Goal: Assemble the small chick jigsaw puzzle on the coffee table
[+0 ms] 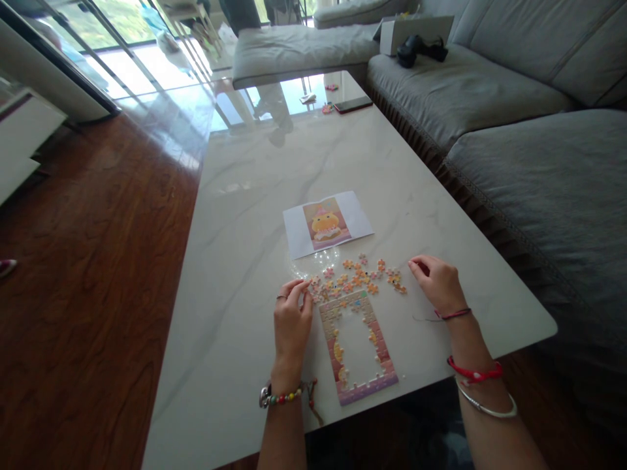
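A partly built jigsaw puzzle [389, 361] lies near the table's front edge, its border joined around an open middle where white shows. Just beyond it spreads a pile of loose orange, yellow and pink puzzle pieces [360, 281]. My left hand [292, 320] is at the pile's left end, thumb and fingertips closed on a small puzzle piece partly hidden by the fingers. Right of the pile, my right hand [437, 284] hovers low or rests on the table with fingertips pinched; whether anything is between them I cannot make out. Behind the pieces lies a printed picture sheet [362, 212] showing a yellow character.
The white marbled table [255, 183] stretches away from me. A dark phone [353, 104], crumpled white paper [307, 98] and small pink items sit at its far end. A grey sofa [548, 156] runs along the right, carrying a box [418, 32] and a black object [414, 51].
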